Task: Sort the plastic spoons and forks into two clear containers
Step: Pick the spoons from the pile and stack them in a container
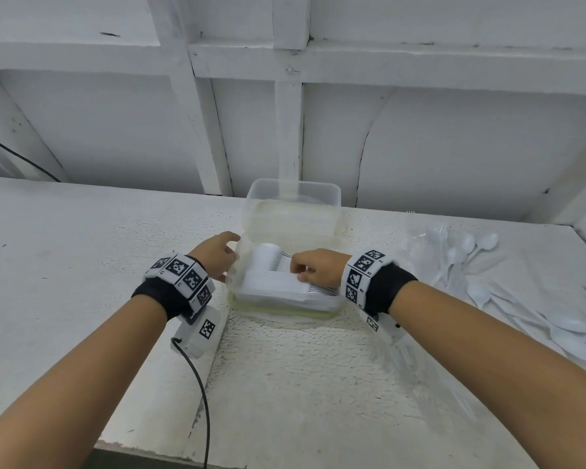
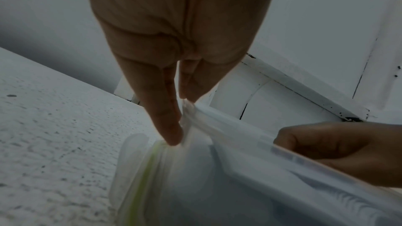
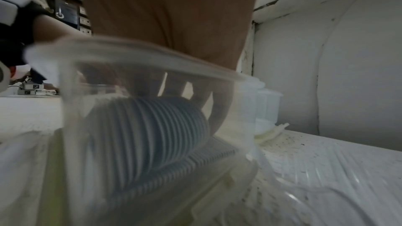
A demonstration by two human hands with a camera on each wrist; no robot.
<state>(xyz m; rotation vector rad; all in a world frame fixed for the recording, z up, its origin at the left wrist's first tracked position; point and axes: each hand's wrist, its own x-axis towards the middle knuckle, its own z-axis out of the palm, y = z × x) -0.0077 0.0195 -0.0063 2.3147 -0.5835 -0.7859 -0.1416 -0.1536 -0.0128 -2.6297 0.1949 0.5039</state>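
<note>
A clear container [image 1: 285, 311] with a yellow-green base seal stands mid-table, and nested white plastic spoons [image 1: 271, 262] lie in stacked rows inside it. My left hand [image 1: 222, 253] pinches its left rim [image 2: 228, 126] between thumb and fingers [image 2: 172, 137]. My right hand [image 1: 300, 270] reaches in from the right, its fingers [image 3: 219, 109] curled over the top row of spoons [image 3: 147, 135]. A second clear container [image 1: 293, 191] stands just behind, against the wall; I cannot tell what it holds. Loose white spoons and forks [image 1: 471, 245] lie scattered at the right.
More loose cutlery [image 1: 572, 330] is piled near the right table edge, beside crumpled clear wrap [image 1: 420, 238]. A black cable [image 1: 200, 384] runs from my left wrist over the front edge. The white panelled wall [image 1: 454, 147] closes off the back.
</note>
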